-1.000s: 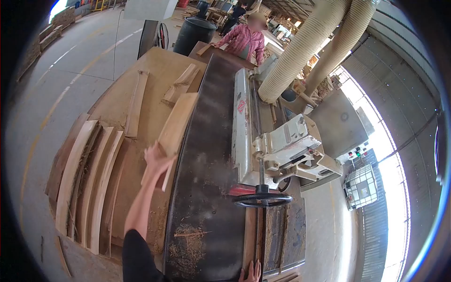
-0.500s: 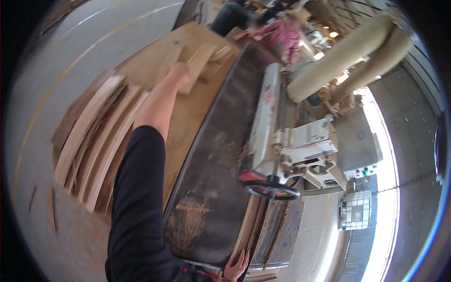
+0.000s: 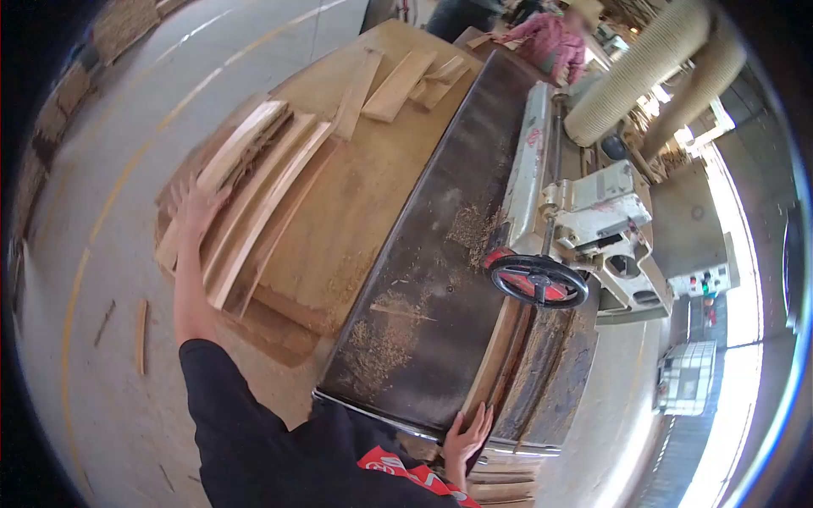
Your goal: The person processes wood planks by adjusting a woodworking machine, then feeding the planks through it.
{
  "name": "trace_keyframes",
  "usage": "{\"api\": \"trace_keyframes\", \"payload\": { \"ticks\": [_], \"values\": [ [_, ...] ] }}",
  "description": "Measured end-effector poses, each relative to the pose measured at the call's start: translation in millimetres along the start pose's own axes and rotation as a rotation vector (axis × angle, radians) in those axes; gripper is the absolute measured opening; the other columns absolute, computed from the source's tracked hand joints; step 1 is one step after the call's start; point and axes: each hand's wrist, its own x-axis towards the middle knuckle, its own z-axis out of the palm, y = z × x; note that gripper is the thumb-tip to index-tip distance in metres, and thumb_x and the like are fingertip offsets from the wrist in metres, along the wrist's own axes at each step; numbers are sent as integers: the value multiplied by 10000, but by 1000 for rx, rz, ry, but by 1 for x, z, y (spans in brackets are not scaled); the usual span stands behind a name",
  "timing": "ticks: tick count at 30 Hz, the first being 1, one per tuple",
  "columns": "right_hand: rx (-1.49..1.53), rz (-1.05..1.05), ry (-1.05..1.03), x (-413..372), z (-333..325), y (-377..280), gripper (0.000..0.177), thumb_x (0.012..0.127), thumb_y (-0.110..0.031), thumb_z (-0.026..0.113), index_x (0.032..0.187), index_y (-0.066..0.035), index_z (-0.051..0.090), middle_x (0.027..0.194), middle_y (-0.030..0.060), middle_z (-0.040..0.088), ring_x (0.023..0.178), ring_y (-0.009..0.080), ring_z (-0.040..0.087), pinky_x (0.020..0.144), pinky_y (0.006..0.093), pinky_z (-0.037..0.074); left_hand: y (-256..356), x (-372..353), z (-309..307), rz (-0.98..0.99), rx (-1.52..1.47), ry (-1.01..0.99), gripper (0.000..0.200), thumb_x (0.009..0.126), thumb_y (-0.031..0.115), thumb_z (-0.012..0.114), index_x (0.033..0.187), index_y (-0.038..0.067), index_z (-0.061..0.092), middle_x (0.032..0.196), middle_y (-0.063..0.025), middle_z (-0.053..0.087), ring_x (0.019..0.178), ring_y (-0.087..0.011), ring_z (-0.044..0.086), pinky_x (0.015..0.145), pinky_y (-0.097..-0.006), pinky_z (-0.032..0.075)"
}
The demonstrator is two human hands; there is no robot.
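Note:
My left hand (image 3: 196, 207) lies with spread fingers over the outermost of several long curved boards stacked at the left of the plywood table; it is open. Beside it run more pale curved boards (image 3: 269, 203) with rough, barky edges. At the near end of the dark machine bed (image 3: 432, 254), my right hand (image 3: 467, 436) rests with outstretched fingers against the end of a long wood strip (image 3: 498, 356). That strip runs along the bed's right side toward the machine and disappears under the handwheel (image 3: 538, 281).
Short wood pieces (image 3: 400, 85) lie at the plywood table's (image 3: 381, 178) far end. Sawdust (image 3: 373, 356) covers part of the bed. Thick ribbed hoses (image 3: 639, 72) rise behind the machine. A person in a pink top (image 3: 546, 42) stands at the far end. Offcuts (image 3: 141, 337) lie on the floor.
My left hand has moved from the short pieces at the far end back to the curved boards on the left. The right hand stays at the strip's end. The view has shifted.

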Motion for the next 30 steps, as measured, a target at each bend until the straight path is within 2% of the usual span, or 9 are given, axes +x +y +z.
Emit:
{"api": "trace_keyframes", "payload": {
  "ticks": [4,11,15,16,18,20,23,27,30],
  "values": [
    [-16,23,-1,0,-5,0,617,1005,-254,713,1545,-15,532,1625,285,460,1474,514,450,1217,601,385,-19,-1,7,85,-159,-108,1112,880,744,676,1712,110,298,1741,-222,326,1609,-401,303,1317,-564,199],
    [98,-71,162,36,-19,-52,477,967,-188,731,1393,11,650,1557,302,511,1449,552,432,1176,658,364,-10,-23,-11,35,-128,-235,1190,760,519,921,1709,123,320,1745,-314,206,1626,-470,199,1318,-576,238],
    [637,-428,-474,142,-38,-143,333,1036,-244,677,1335,-100,709,1085,202,768,1035,407,733,911,522,568,-2,-43,4,49,-256,-192,1040,730,577,896,1584,99,542,1649,-387,319,1547,-504,314,1232,-591,363],
    [723,-561,-686,165,-47,-168,315,1053,-268,656,1322,-116,718,998,206,775,956,401,753,857,518,585,16,-70,-12,58,-232,-197,994,755,567,889,1553,72,565,1601,-372,388,1484,-485,395,1193,-571,408],
    [497,-870,-586,186,-67,-220,333,1050,-325,648,1285,-102,726,941,214,761,924,408,748,839,541,582,41,-129,-55,48,-192,-203,908,803,548,876,1490,18,611,1505,-343,528,1359,-445,557,1116,-532,496],
    [118,-965,-484,189,-95,-271,386,1048,-367,660,1287,-69,720,1014,153,759,934,346,739,854,478,577,9,-134,13,187,-787,-315,798,879,497,839,1443,-26,624,1331,-264,649,1154,-358,659,1017,-457,551],
    [517,-1025,-151,168,-111,-289,410,1044,-383,667,1288,-56,710,1044,149,753,962,359,736,837,475,576,7,-184,27,311,-1183,-567,598,1039,404,704,1386,-78,636,1059,-100,760,892,-224,731,901,-319,577],
    [759,-449,-76,76,-75,-244,502,1060,-394,666,1402,-27,642,1178,201,738,1049,428,715,953,491,565,60,-319,-8,201,-1688,-772,575,1098,437,596,1442,-23,609,1255,-131,734,1084,-260,734,962,-394,586],
    [733,36,-594,11,-33,-178,566,1116,-359,614,1508,44,545,1317,187,725,1187,318,706,1057,425,527,88,-349,49,188,-1837,-1210,648,1091,506,580,1480,-11,564,1367,-188,692,1171,-319,714,1017,-477,577]
  ]
}}
